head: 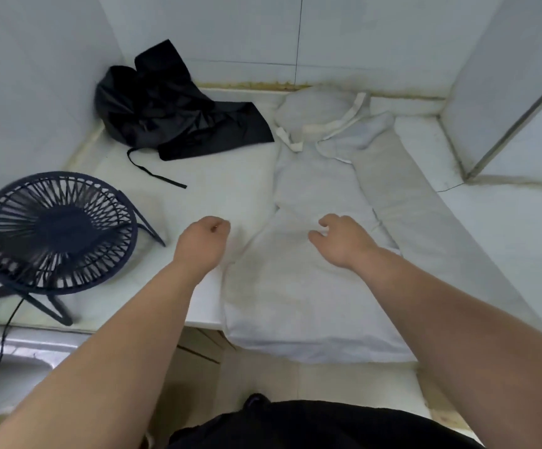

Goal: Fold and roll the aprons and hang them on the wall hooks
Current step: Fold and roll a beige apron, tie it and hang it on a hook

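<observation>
My left hand (203,241): fingertips tucked under, unseen. Fan (57,230) blurred, clipped by left edge. Sink (10,361) mostly out of frame.

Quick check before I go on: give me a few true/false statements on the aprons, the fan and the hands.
1. The black apron lies crumpled in the back left corner. True.
2. The white apron is already rolled up. False: it lies flat and unrolled on the counter, its near end hanging over the front edge.
3. The fan stands right of the white apron. False: it stands to its left.
4. Neither the left hand nor the right hand touches the black apron. True.
</observation>
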